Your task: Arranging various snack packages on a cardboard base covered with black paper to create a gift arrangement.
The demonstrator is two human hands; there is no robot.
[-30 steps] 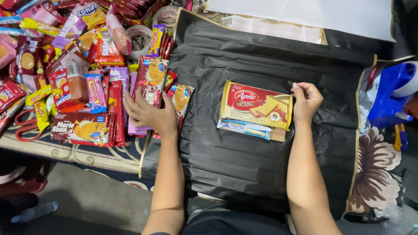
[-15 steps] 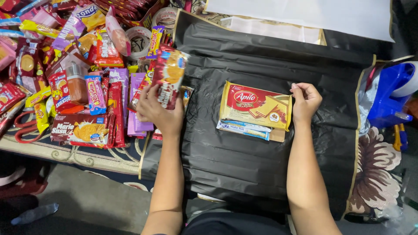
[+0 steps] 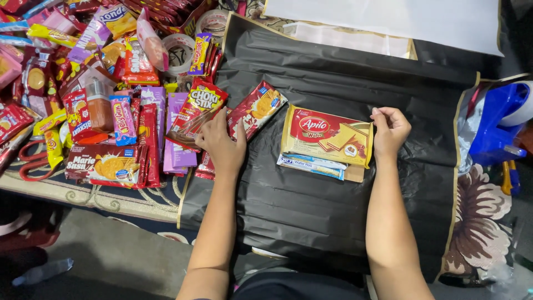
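The left hand [image 3: 222,145] is grasping a long red shiny snack packet with biscuit pictures on it [image 3: 256,109]. The packet is tilted, and its top end sticks out over the big black crinkly plastic sheet [image 3: 327,216] that covers the middle of the floor. The fingers also rest against a red and yellow snack bag with brown stick pictures [image 3: 195,111], just to the left.

The right hand [image 3: 390,130] is curled up with its fingertips pinching the right edge of a flat yellow and red wafer pack [image 3: 327,136]. That pack lies on the black sheet, on top of a thin white and blue wafer roll box [image 3: 311,165] (only the bottom strip of the box shows).

To the left is a big pile of bright snack packets [image 3: 105,105], with a roll of clear sticky tape [image 3: 179,53] among them. A blue tape holder [image 3: 499,125] sits at the far right, near a flowery rug [image 3: 488,233].
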